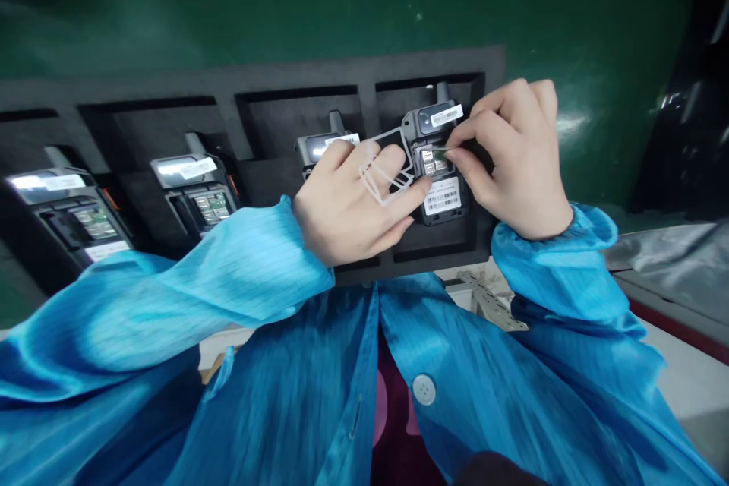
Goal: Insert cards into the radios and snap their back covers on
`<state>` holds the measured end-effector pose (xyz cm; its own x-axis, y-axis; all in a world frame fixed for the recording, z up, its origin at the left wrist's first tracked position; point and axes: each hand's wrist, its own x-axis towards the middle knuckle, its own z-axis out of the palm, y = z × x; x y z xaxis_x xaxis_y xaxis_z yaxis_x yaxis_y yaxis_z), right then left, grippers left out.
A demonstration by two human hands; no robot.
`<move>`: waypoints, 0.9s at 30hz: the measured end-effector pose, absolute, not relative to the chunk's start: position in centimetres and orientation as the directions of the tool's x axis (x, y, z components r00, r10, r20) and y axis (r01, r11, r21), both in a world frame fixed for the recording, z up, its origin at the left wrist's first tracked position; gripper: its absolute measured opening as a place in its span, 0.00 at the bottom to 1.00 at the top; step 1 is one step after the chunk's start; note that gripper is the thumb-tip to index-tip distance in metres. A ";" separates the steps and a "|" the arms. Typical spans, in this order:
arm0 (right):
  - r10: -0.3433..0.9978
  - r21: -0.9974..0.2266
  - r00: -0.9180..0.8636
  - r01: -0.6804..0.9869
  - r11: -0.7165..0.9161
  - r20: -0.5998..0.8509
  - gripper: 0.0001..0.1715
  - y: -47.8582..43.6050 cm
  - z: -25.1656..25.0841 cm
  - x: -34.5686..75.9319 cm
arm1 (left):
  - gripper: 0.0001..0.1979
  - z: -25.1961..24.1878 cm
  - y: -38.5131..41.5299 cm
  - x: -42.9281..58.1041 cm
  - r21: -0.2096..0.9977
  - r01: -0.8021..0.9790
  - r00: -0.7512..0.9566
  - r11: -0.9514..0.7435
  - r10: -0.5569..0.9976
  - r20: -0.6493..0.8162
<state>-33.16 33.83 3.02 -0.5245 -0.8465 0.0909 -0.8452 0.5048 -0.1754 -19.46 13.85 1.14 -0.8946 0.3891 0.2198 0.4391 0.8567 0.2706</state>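
A black foam tray (364, 68) with several slots holds black handheld devices lying with their backs open. My left hand (347, 201) is closed on a few thin clear rectangular gasket frames (390, 167) and its fingertips press against the rightmost device (438, 167). My right hand (512, 159) pinches something small at the card-slot area of that device; what it holds is too small to name. A white barcode label shows on the device below the slots.
Three more devices sit in the slots to the left: one (327, 146) behind my left hand, one (199, 186) further left, one (74, 209) at the far left. A green surface (342, 0) lies beyond the tray. A grey bag (672, 258) lies at right.
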 end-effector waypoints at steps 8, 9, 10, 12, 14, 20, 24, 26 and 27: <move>-0.812 -0.242 -0.495 -0.867 0.436 0.309 0.14 36.4 3.1 -32.0 | 0.23 0.8 14.0 -19.4 0.153 0.441 -0.884 0.884 0.400 0.242; -0.822 -0.210 -0.481 -0.876 0.434 0.306 0.14 36.7 2.9 -31.7 | 0.24 0.7 14.0 -19.3 0.136 0.441 -0.881 0.887 0.399 0.256; -0.836 -0.175 -0.465 -0.885 0.431 0.292 0.15 37.1 2.7 -31.4 | 0.24 0.5 14.1 -19.3 0.131 0.437 -0.881 0.890 0.394 0.262; -0.864 -0.108 -0.434 -0.901 0.421 0.256 0.17 37.6 2.3 -31.1 | 0.27 0.5 14.1 -19.3 0.143 0.419 -0.892 0.897 0.378 0.247; -0.883 -0.073 -0.410 -0.912 0.404 0.231 0.19 37.9 2.2 -30.9 | 0.30 0.8 14.1 -19.4 0.157 0.393 -0.910 0.906 0.359 0.209; -0.849 -0.125 -0.461 -0.887 0.444 0.258 0.19 37.4 3.0 -31.1 | 0.30 2.1 14.3 -20.2 0.143 0.346 -0.935 0.927 0.329 0.131; -0.837 -0.067 -0.503 -0.863 0.501 0.215 0.21 36.5 3.2 -31.1 | 0.29 2.1 14.5 -20.5 0.096 0.360 -0.926 0.928 0.344 0.154; -0.840 -0.053 -0.514 -0.857 0.513 0.174 0.22 36.4 3.1 -31.1 | 0.30 1.8 14.6 -20.5 0.136 0.354 -0.931 0.925 0.336 0.142; -0.845 -0.050 -0.508 -0.860 0.508 0.165 0.22 36.4 3.0 -31.1 | 0.30 1.7 14.5 -20.6 0.171 0.349 -0.935 0.921 0.331 0.129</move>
